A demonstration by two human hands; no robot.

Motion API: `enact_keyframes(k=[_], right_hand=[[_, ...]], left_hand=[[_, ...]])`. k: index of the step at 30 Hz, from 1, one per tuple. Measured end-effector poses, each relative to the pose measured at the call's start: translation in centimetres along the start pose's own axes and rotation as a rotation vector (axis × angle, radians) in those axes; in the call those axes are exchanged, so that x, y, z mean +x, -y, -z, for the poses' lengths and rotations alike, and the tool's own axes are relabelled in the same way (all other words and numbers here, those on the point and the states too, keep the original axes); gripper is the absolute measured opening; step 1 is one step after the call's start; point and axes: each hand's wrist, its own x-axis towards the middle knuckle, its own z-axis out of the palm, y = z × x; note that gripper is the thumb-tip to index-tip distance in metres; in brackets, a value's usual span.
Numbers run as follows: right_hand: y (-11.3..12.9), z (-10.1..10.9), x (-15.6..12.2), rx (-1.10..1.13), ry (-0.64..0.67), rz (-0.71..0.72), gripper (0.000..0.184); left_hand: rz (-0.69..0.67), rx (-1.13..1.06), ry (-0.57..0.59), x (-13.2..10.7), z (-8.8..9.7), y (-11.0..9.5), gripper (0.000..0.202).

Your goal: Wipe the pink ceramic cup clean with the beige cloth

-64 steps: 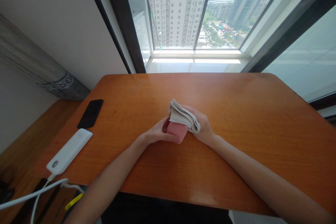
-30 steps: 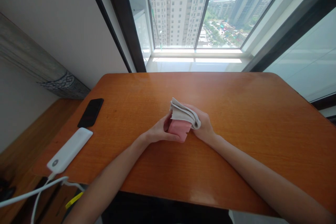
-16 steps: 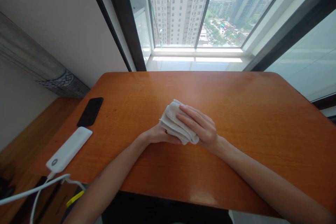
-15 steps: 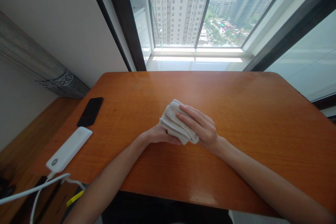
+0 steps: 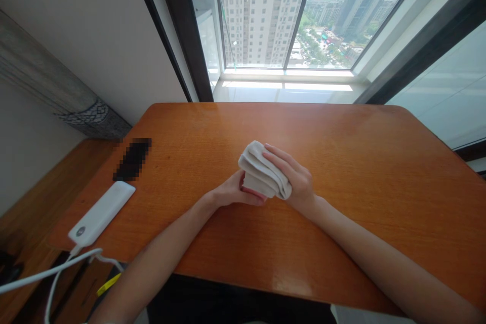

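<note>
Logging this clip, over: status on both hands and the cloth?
Left hand, right hand clasping folded white cloth. White power bank off left, apart from the hands.

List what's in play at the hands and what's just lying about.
In play:
- left hand
- right hand
- folded white cloth, held between both hands

Just lying about:
- white power bank
- white charging cable
- pixelated dark slab, probably a phone

Orange wooden desk [image 5: 360,157], pixelated phone [image 5: 132,160], white power bank [image 5: 100,214], white cable [image 5: 49,268], window [image 5: 326,20] onto high-rise towers [image 5: 261,20]
</note>
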Motion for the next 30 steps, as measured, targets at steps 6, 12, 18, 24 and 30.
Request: enact_keyframes(k=[6,12,18,24,30], right_hand=[[-2.2,-1.4,-0.3,0.179,-0.008,-0.337,0.045],[-1.2,-1.4,-0.6,0.151,-0.078,-0.254,0.049],[0.9,-0.1,-0.3,0.000,-0.075,-0.021,0.056],[1.1,0.5,0.1,-0.094,-0.068,0.094,0.055],[0.7,0.4,0.2,-0.131,-0.001,0.202,0.054]], left_hand=[[-0.155,0.002,-0.049,0.2,0.1,-0.8,0.104],[-0.128,0.031,-0.013,-0.1,0.0,-0.7,0.090],[0.008,0.010,0.071,-0.4,0.1,-0.4,0.070],[0.039,-0.006,0.140,-0.3,0.0,-0.8,0.058],[0.062,0.083,0.176,-0.3,0.3,-0.7,0.051]])
